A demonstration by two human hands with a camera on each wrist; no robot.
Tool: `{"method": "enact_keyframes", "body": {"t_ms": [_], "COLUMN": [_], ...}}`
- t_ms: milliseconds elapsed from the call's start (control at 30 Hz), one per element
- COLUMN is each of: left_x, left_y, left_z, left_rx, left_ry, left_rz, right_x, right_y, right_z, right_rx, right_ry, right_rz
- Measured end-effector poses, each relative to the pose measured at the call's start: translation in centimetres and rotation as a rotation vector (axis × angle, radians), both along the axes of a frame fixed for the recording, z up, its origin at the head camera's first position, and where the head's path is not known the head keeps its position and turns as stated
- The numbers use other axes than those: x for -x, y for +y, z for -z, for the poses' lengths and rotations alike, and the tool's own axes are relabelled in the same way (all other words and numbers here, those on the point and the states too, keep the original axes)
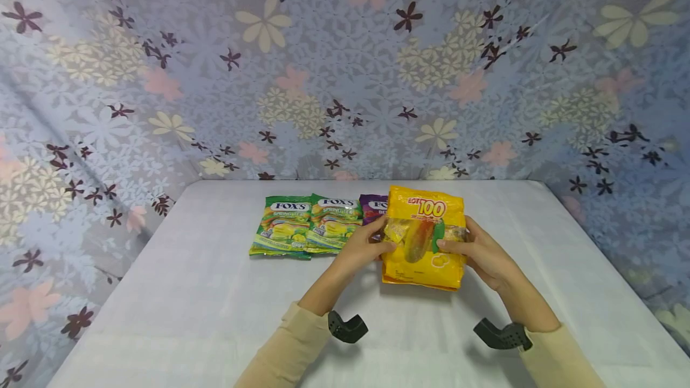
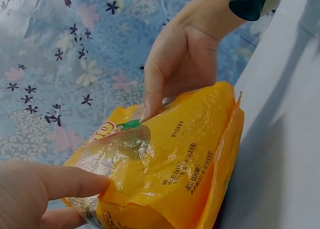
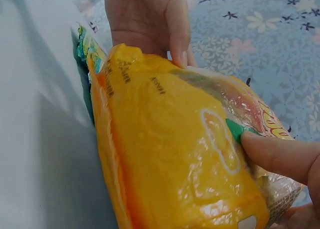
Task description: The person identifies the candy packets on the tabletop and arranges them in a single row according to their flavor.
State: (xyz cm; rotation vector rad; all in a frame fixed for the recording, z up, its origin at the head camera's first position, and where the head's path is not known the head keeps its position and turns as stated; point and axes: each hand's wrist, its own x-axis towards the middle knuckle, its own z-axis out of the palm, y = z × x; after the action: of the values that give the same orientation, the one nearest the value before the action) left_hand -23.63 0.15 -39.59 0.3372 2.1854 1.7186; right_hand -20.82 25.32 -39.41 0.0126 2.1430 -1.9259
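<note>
Both hands hold a yellow candy bag (image 1: pixel 399 269) marked "100", with a mango picture and clear windows, upright over the white table. The left hand (image 1: pixel 360 246) grips its left side, thumb on the front and fingers behind. On the opposite side the right hand (image 1: pixel 487 256) does the same, its thumb beside the green leaf print. The wrist views show the bag's printed lower front (image 2: pixel 175 149) and bottom seam (image 3: pixel 107 139) between the two hands. A purple Fox's candy bag (image 1: pixel 371 208) stands partly hidden behind the yellow one.
Two green Fox's candy bags (image 1: pixel 283 226) (image 1: pixel 335 220) lie side by side left of the purple one, near the back of the white table (image 1: pixel 205 292). A floral cloth (image 1: pixel 323 76) hangs behind and at the sides. Dark camera mounts (image 1: pixel 347 328) sit on both wrists.
</note>
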Motion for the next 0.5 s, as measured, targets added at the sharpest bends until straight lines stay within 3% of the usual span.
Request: {"method": "enact_keyframes", "body": {"t_ms": [200, 500], "left_x": [0.11, 0.17], "left_y": [-0.52, -0.87], "left_z": [-0.22, -0.54], "left_rx": [0.005, 0.008], "left_ry": [0.037, 0.027], "left_rz": [0.036, 0.043], "right_x": [-0.32, -0.67], "right_y": [-0.42, -0.86], "right_z": [-0.67, -0.86], "right_rx": [0.013, -0.009], "right_ry": [0.009, -0.02], "right_rz": [0.006, 0.04]}}
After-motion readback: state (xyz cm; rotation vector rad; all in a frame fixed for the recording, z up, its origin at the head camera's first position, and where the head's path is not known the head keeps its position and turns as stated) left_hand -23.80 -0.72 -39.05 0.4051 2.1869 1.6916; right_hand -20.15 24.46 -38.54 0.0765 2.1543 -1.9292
